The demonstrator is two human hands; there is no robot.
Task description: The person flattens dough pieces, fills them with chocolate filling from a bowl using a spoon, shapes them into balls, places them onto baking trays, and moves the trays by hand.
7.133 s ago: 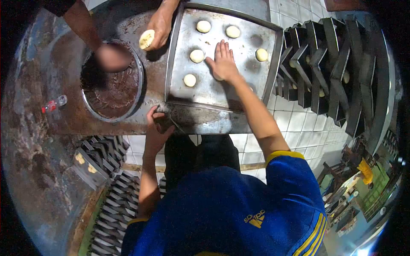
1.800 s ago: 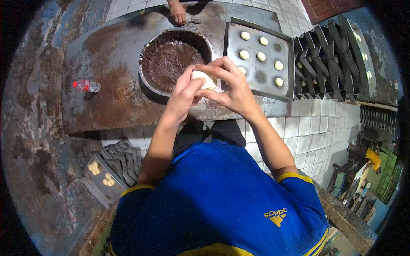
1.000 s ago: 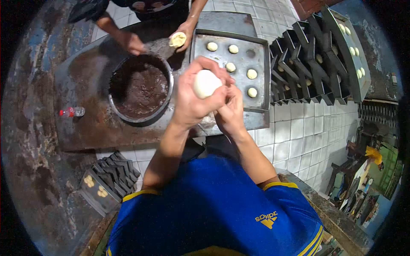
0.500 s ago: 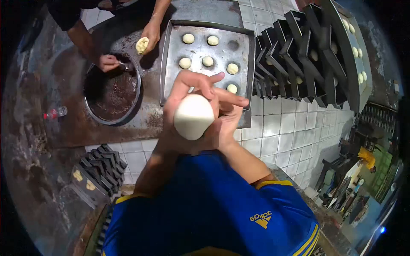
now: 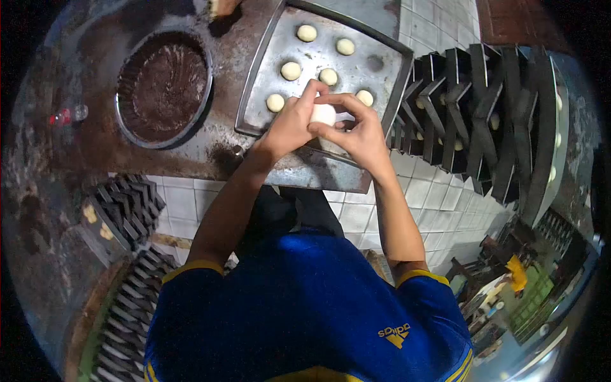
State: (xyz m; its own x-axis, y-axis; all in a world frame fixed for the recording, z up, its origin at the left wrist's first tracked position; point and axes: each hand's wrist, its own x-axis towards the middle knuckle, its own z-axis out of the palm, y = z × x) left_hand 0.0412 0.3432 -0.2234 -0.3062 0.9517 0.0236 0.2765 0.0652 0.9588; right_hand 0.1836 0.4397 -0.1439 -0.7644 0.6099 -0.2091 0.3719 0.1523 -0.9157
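Between my two hands is a smooth white dough ball [image 5: 323, 115], held above the near part of a metal baking tray [image 5: 261, 121]. My left hand [image 5: 294, 126] is curled round its left side. From the right, my right hand [image 5: 364, 130] closes on it with thumb and fingers. Smaller pale dough balls [image 5: 307, 33] lie spaced out on the tray. My fingers hide part of the held ball and the tray's near side.
A round pan [image 5: 209, 89] with dark brown filling [image 5: 168, 89] stands left of the tray. Zigzag stacks of trays [image 5: 458, 108] rise on the right, with more stacks [image 5: 127, 207] at lower left. A small red-capped bottle [image 5: 67, 116] lies far left. Another person's hand [image 5: 224, 6] shows at the top.
My hands and the dough ball have gone from close before the camera down to over the tray. The view has shifted, and the other person's hands have mostly left it.
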